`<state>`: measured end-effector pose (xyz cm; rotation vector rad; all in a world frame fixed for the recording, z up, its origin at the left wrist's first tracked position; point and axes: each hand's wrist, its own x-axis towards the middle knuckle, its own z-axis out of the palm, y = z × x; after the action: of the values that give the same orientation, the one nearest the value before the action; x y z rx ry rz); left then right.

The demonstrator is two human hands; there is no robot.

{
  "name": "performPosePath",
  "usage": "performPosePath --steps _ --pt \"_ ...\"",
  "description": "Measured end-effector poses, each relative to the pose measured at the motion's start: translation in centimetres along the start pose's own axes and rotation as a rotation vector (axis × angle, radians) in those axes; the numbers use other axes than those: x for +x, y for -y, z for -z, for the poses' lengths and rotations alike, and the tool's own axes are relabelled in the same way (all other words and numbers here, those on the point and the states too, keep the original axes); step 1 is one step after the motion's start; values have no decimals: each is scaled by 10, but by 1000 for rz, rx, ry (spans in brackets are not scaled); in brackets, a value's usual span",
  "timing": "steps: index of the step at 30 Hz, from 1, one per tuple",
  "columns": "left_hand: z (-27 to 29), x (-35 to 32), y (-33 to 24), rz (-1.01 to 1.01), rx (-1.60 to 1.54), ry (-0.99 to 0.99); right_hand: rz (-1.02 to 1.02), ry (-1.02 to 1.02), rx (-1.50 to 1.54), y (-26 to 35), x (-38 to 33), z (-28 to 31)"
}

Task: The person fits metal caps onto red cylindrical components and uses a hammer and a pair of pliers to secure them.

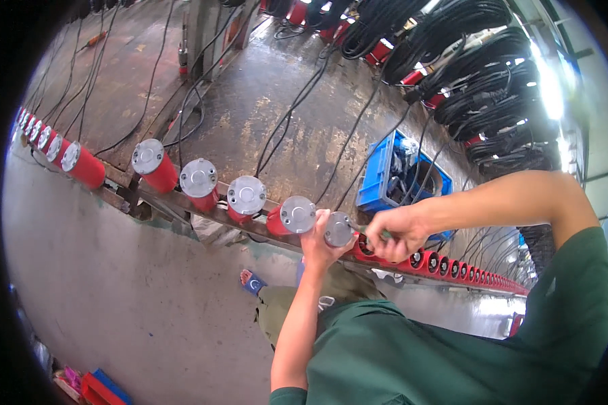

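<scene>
One left hand (319,248): fingers curled round the clear cap (338,231).
Right hand (397,233): fingers closed on a slim tool (386,234).
Cap risk: tool looked slanted, could slip and scratch.

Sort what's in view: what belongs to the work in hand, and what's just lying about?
In the work, by the look of it:
left hand around a grey round cap
right hand on a mostly hidden green tool
neighbouring capped red cylinders

Seemingly just lying about:
blue crate
orange object, upper left
red object, lower left
</scene>
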<state>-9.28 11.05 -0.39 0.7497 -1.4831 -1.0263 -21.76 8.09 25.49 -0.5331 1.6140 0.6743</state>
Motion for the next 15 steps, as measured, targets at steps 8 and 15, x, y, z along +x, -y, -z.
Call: performPosePath --steps 8,15 --pt "1 -8 8 20 -18 23 475 -737 -1156 -43 20 8" --pt "3 -2 6 10 30 26 71 -145 -234 9 -18 -10"
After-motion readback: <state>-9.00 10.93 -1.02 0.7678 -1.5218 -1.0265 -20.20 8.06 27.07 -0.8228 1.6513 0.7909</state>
